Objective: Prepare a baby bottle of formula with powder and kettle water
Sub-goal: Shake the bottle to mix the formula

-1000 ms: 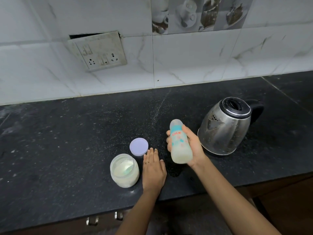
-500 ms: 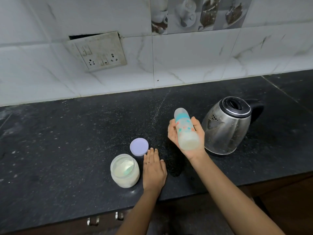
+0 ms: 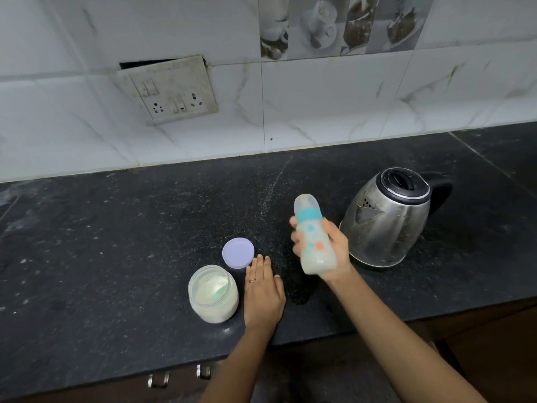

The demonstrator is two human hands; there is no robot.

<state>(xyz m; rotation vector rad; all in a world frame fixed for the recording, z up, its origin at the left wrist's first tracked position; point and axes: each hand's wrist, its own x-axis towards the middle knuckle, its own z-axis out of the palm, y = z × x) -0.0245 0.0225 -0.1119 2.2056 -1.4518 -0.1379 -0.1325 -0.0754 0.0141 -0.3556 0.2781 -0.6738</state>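
My right hand [image 3: 334, 251] grips a capped baby bottle [image 3: 313, 237] with a teal collar, held above the black counter [image 3: 116, 242] and tilted slightly left; milky liquid fills its lower part. The bottle looks motion-blurred. My left hand [image 3: 263, 292] rests flat on the counter, fingers together, holding nothing. Just left of it stands an open jar of pale formula powder [image 3: 213, 293]. Its lilac lid [image 3: 238, 253] lies flat behind the jar, near my left fingertips. A steel kettle [image 3: 386, 216] with a black lid and handle stands right of the bottle.
A white tiled wall [image 3: 319, 112] backs the counter, with a loose socket plate [image 3: 171, 88] at upper left. The counter's front edge runs below my wrists, with drawer handles [image 3: 180, 376] underneath.
My right hand has moved the bottle up and down, tilting it differently in each frame; it now sits lower than half a second ago. My left hand has stayed flat on the counter.
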